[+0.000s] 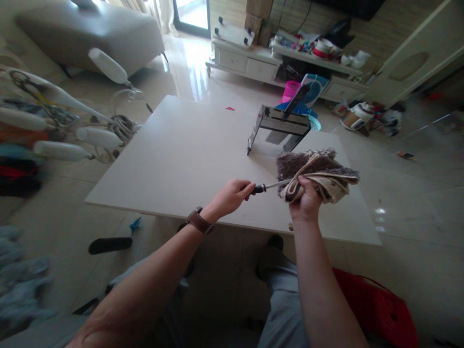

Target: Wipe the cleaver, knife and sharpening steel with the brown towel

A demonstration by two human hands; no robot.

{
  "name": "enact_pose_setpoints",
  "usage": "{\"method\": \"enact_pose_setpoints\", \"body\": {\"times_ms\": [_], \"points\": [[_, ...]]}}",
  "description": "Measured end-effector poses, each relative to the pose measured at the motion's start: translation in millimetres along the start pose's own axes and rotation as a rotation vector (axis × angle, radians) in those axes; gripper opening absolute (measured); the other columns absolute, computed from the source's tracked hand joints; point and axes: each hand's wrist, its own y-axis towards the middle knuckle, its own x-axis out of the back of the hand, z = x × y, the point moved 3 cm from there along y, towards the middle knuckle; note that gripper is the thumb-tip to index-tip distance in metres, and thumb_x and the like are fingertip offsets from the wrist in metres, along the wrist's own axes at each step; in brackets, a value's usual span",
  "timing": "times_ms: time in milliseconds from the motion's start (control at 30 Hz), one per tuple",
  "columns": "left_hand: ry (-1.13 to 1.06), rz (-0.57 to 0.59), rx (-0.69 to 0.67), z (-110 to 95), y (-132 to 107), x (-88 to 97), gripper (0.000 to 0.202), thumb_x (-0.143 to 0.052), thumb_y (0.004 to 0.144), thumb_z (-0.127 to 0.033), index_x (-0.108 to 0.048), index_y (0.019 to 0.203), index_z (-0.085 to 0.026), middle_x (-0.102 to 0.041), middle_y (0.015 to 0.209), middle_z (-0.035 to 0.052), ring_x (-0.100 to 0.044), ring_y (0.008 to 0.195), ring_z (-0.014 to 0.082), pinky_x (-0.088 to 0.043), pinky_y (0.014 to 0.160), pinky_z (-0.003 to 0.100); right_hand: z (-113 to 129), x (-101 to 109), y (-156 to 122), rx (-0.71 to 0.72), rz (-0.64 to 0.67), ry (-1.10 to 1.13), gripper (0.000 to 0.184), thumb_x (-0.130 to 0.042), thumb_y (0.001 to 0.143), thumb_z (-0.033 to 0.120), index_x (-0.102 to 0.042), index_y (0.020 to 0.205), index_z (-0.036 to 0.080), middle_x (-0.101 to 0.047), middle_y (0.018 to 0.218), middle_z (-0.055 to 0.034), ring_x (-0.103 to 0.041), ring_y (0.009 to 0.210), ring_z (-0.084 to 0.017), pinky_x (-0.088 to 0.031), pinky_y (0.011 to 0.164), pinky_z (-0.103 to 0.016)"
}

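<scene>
My left hand (235, 192), with a brown watch strap at its wrist, is closed round the black handle of a tool with a slim metal shaft (272, 184). Its exact kind does not show. The shaft points right, and its far end is hidden in the folds of a brown and beige towel (308, 166). My right hand (306, 200) grips the bunched towel from below, thumb on top. Both are held over the near right part of a white table (174, 154). Just beyond the towel stands a metal frame (281, 121) with a dark handle sticking up.
A small red piece (230, 108) lies at the table's far edge. Left of the table is a chandelier (108, 65) with white shades. A red bag (377, 304) sits on the floor at my right. Behind stand a white cabinet (246, 65) and a pink basket (290, 91).
</scene>
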Motion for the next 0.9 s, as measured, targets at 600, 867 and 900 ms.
{"method": "enact_pose_setpoints", "body": {"times_ms": [600, 867, 900], "points": [[-0.047, -0.011, -0.053, -4, -6, -6.7, 0.045, -0.056, 0.095, -0.05, -0.064, 0.068, -0.014, -0.051, 0.056, -0.0026, -0.038, 0.054, 0.0089, -0.027, 0.052, 0.024, 7, -12, -19, -0.315, 0.263, 0.222, 0.026, -0.067, 0.066, 0.021, -0.069, 0.092, 0.025, -0.076, 0.093, 0.0044, -0.073, 0.099, -0.02, -0.06, 0.092, -0.041], [-0.039, -0.083, -0.086, -7, -9, -11.3, 0.044, -0.055, 0.096, -0.049, -0.065, 0.07, -0.014, -0.056, 0.058, -0.0015, -0.043, 0.055, 0.0093, -0.03, 0.054, 0.023, -3, -14, -29, -0.418, 0.365, 0.241, 0.04, -0.068, 0.061, 0.015, -0.07, 0.099, 0.027, -0.078, 0.094, 0.0044, -0.075, 0.095, -0.023, -0.062, 0.088, -0.044], [-0.032, -0.088, -0.088, -7, -10, -10.8, 0.044, -0.055, 0.096, -0.049, -0.064, 0.069, -0.014, -0.055, 0.057, -0.0018, -0.043, 0.055, 0.0093, -0.029, 0.053, 0.023, -4, -14, -29, -0.419, 0.36, 0.237, 0.04, -0.069, 0.061, 0.015, -0.07, 0.099, 0.027, -0.078, 0.094, 0.0043, -0.075, 0.093, -0.023, -0.063, 0.086, -0.043]]}}
